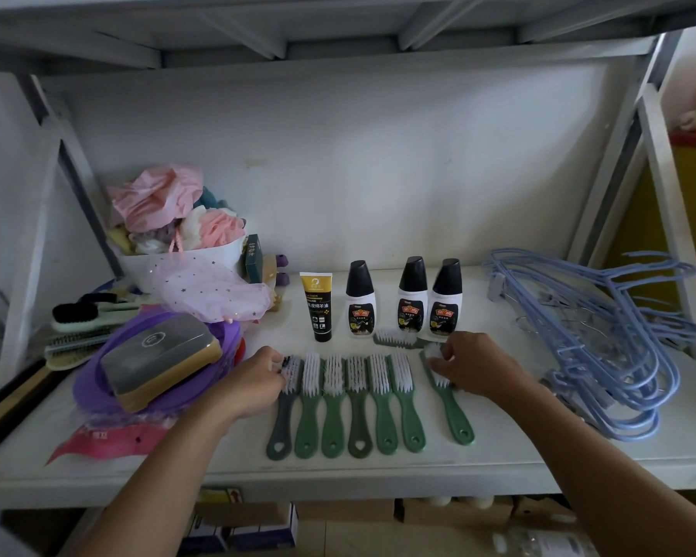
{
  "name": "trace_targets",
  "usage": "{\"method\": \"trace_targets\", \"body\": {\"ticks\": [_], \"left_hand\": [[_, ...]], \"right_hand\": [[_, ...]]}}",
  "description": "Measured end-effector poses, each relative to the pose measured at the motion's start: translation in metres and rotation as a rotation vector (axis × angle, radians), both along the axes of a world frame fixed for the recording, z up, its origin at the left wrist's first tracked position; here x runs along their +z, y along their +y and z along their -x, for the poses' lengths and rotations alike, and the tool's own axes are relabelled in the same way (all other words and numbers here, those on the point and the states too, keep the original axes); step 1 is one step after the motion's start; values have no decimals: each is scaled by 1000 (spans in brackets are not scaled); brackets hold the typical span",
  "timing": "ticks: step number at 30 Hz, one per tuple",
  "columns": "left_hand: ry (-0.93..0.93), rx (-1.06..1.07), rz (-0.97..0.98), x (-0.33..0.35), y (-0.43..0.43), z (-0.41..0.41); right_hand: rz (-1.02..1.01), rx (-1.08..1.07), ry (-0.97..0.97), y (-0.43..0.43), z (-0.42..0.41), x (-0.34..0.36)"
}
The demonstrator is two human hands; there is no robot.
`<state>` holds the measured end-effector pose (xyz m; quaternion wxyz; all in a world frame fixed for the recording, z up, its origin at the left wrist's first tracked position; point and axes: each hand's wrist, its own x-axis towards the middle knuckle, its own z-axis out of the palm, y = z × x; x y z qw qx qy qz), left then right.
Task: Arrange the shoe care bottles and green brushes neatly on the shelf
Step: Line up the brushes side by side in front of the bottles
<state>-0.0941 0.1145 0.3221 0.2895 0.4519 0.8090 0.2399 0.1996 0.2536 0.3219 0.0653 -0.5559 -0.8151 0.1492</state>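
Six brushes (356, 408) lay side by side near shelf (378, 472) front edge; left hand (254, 381) pinched leftmost brush (284, 420) by its head; right hand (473, 365) gripped seventh brush (455, 416), askew. Three bottles (411, 303) and tube (320, 307) stood behind.

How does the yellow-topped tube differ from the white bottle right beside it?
The tube is black below and yellow above, with a flat top; the white bottle has a black slanted cap. The tube is narrower than the bottle. Both stand upright in one row on the shelf.
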Motion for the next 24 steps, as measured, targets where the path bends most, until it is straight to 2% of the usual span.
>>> {"method": "trace_targets", "body": {"ticks": [10, 15, 19, 24], "left_hand": [[26, -2, -17, -1, 0, -1], [17, 1, -18, -3, -1, 0], [10, 7, -24, -3, -1, 1], [22, 7, -26, -2, 0, 1]], "right_hand": [[67, 41, 57, -6, 6, 2], [96, 72, 11, -7, 9, 2], [135, -4, 164, -10, 11, 1], [143, -15, 146, -12, 13, 3]]}}
